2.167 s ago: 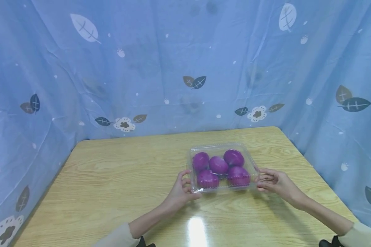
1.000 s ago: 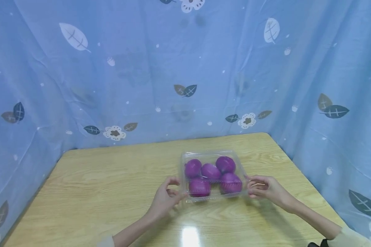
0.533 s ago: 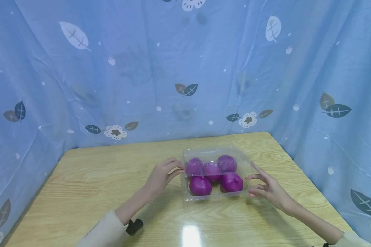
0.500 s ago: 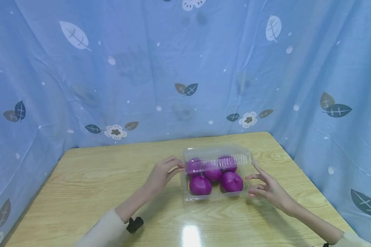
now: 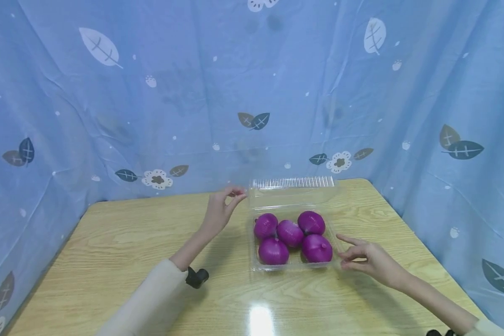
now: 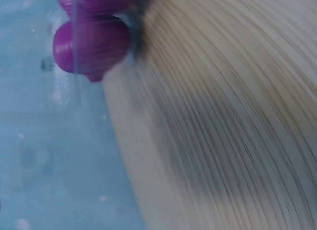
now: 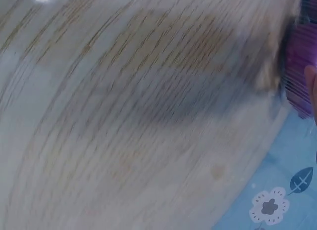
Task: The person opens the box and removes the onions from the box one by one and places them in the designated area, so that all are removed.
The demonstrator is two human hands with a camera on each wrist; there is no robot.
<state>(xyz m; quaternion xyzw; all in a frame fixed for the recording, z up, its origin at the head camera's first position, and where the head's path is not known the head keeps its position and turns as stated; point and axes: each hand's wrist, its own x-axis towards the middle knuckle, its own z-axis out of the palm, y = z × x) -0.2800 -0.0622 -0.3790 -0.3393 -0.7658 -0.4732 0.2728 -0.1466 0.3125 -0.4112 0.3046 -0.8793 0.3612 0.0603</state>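
Head view: your left hand point(image 5: 219, 211) pinches lid point(image 5: 294, 182), likely flimsy, best edge-held; your right hand point(image 5: 373, 261), right of box point(image 5: 283, 268), grip unclear.

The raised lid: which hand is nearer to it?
The left hand, at the left edge of the lid; the right hand is farther off, right of the tray.

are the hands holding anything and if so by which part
The left hand pinches the clear lid by its left edge. The right hand is at the right side of the clear container; whether it grips there cannot be told.
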